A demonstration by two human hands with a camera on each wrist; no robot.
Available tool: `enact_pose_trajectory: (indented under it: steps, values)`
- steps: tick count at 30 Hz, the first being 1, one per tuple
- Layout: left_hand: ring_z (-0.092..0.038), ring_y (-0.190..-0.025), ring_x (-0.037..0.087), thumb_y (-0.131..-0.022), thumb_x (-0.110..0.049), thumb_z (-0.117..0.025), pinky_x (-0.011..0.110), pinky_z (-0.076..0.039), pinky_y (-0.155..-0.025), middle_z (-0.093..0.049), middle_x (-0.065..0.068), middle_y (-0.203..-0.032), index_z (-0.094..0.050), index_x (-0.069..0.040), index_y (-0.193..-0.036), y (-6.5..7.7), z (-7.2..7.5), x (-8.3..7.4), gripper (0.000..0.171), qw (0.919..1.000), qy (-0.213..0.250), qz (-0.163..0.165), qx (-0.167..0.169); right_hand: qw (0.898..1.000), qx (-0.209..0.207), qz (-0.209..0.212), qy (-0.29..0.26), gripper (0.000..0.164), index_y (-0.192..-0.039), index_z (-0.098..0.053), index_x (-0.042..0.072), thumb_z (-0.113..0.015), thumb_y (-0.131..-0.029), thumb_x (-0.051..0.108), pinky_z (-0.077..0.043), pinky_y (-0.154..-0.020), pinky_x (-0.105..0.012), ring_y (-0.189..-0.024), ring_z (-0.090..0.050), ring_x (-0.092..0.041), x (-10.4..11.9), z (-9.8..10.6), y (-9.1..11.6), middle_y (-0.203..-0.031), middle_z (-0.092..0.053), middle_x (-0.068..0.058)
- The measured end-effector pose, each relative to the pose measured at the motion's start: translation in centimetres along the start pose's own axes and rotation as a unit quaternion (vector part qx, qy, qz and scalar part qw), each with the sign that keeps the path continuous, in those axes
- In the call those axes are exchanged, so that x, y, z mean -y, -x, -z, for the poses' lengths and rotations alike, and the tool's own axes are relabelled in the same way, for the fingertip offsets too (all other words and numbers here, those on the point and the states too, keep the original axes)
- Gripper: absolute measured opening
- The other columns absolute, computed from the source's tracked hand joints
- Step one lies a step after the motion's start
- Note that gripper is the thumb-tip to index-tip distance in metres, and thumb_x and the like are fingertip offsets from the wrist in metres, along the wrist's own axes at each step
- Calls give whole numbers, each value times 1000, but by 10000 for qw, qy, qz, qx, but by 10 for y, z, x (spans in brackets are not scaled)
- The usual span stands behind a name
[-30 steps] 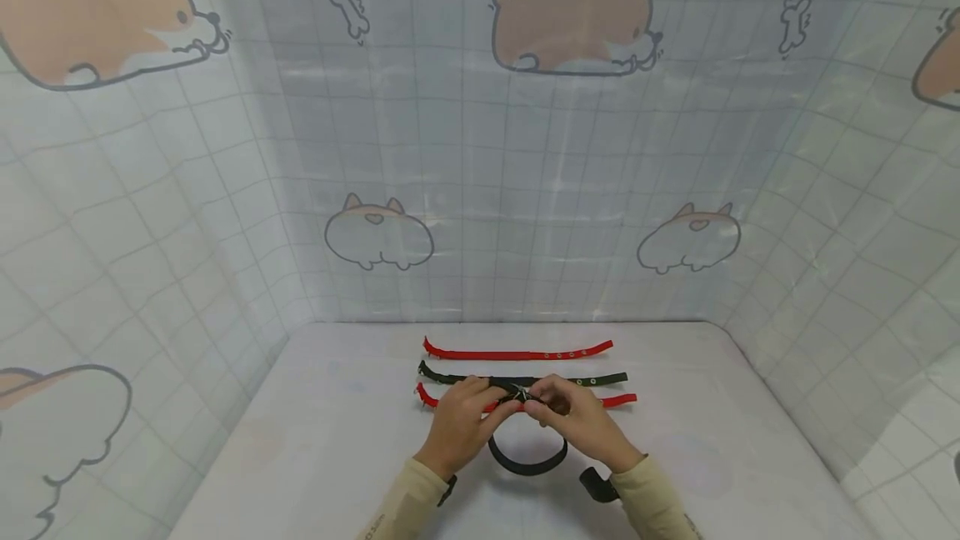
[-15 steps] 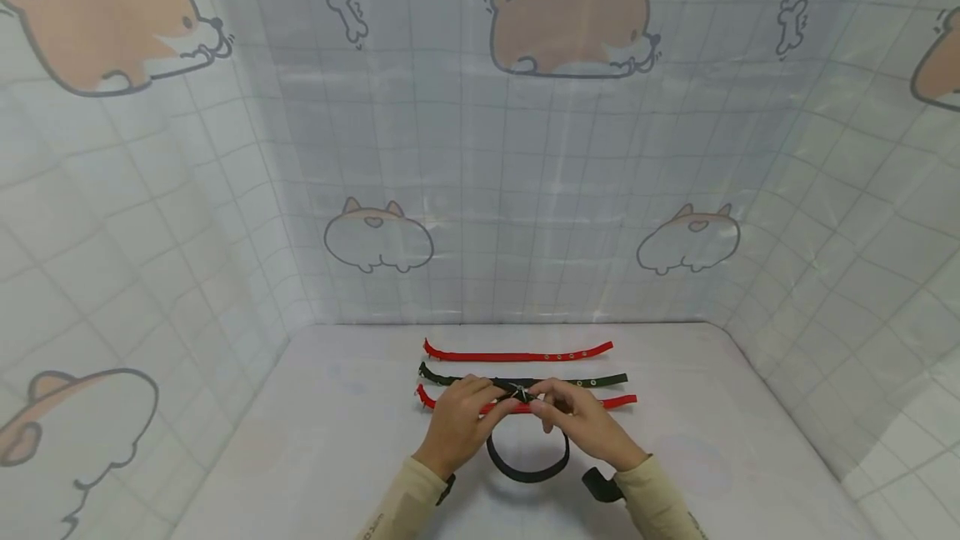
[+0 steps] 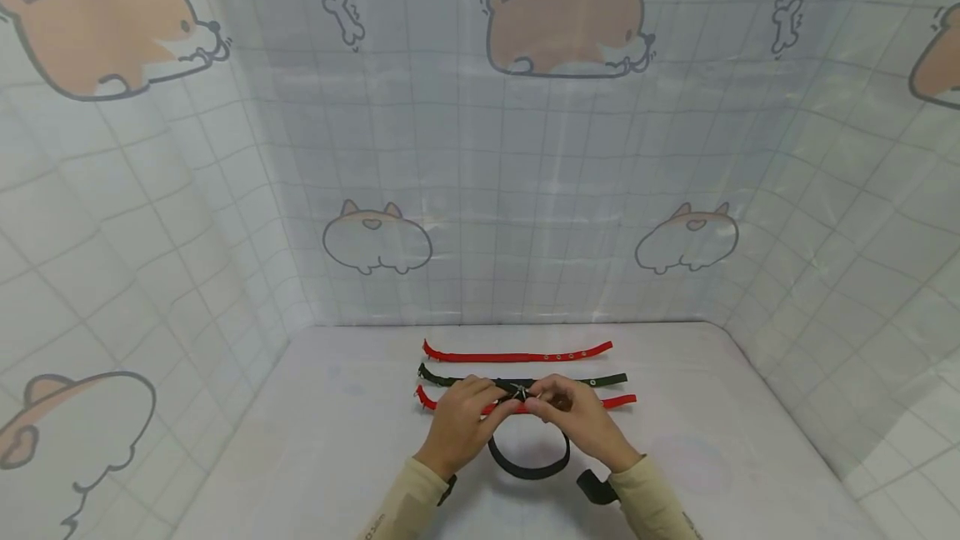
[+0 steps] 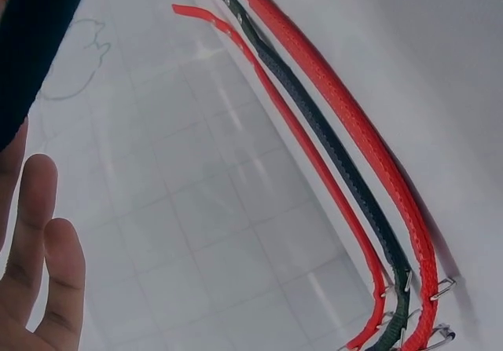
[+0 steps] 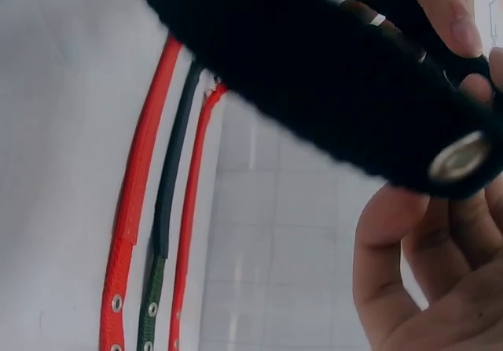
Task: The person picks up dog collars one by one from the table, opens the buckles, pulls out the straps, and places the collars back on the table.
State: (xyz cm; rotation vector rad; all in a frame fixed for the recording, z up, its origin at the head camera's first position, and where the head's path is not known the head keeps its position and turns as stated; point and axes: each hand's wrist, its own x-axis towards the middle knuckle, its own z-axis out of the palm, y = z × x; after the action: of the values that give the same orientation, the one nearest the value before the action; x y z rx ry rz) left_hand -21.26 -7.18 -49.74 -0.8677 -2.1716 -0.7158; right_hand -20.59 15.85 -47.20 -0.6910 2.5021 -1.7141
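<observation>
A black collar (image 3: pixel 528 473) with a metal buckle (image 3: pixel 519 394) is bent into a loop between both hands, its loop hanging toward the person. My left hand (image 3: pixel 459 425) pinches the buckle end. From the other side, my right hand (image 3: pixel 583 419) pinches the strap close to the buckle. Large and near in the right wrist view, the collar (image 5: pixel 314 76) shows a metal eyelet (image 5: pixel 460 159), with the right thumb and fingers (image 5: pixel 389 233) against its edge. In the left wrist view, several left fingers (image 4: pixel 61 249) extend below the dark strap (image 4: pixel 35 37).
Three collars lie crosswise in a row behind the hands: a red one (image 3: pixel 517 357) at the back, a dark green one (image 3: pixel 611 379) between, and a red one (image 3: pixel 621 400) nearest, partly hidden by the hands. Patterned sheeting (image 3: pixel 480 148) encloses the white table (image 3: pixel 337 457).
Both hands stay nearly in place at the buckle. The right fingers shift slightly, away and back toward the buckle, and the collar's loop sways a little.
</observation>
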Motion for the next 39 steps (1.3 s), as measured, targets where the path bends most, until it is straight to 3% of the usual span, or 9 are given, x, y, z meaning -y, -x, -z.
enact_pose_trajectory:
  steps: [2,7,13,18,24,33,39]
  values:
    - [-62,-83,7,-96,-39,-70,27,-53,-74,-72,-10,-89,-78,-18,-94,0,1,1,22,10000,-26,5,-48,9999,123,48,45,22,-114,-69,15,-72,-96,26,-51,-66,-28,-74,-64,-22,-12,1,-3,-85,-66,-2]
    - [-63,-84,9,-97,-41,-68,28,-54,-75,-72,-7,-89,-78,-15,-97,0,3,3,27,9999,-68,70,-138,9990,357,256,-1,24,-124,-66,12,-65,-101,20,-49,-65,-28,-69,-62,-16,-13,5,-3,-80,-65,-8]
    - [-63,-83,9,-96,-38,-70,27,-54,-73,-72,-8,-90,-78,-16,-99,0,3,1,24,9999,1,13,-148,9997,209,162,-2,23,-116,-66,18,-70,-98,31,-55,-71,-31,-77,-68,-24,-10,0,-4,-86,-68,-3]
    - [-63,-84,9,-97,-40,-69,27,-54,-74,-73,-8,-92,-78,-15,-103,2,2,1,27,10000,-15,74,-7,9997,203,47,113,23,-113,-67,19,-69,-97,36,-52,-67,-30,-74,-66,-21,-10,-1,-5,-84,-67,-1]
    - [-62,-84,9,-97,-41,-68,27,-53,-72,-74,-8,-92,-79,-16,-111,5,3,4,31,9998,-87,150,-19,9984,551,88,4,23,-121,-66,18,-62,-102,31,-51,-68,-31,-74,-64,-23,-12,2,-3,-81,-64,-3]
    - [-63,-85,8,-96,-38,-70,26,-53,-73,-74,-9,-96,-79,-16,-109,3,3,3,27,9999,50,54,-95,9994,342,-28,-2,22,-111,-65,16,-69,-98,34,-51,-67,-31,-76,-65,-30,-9,-4,-7,-85,-66,-8]
    - [-62,-83,7,-96,-38,-70,26,-52,-72,-73,-9,-93,-79,-17,-109,4,3,6,27,9999,-28,96,-93,9987,512,44,-69,20,-118,-65,17,-64,-101,29,-50,-66,-30,-71,-61,-19,-10,0,-7,-79,-61,-4]
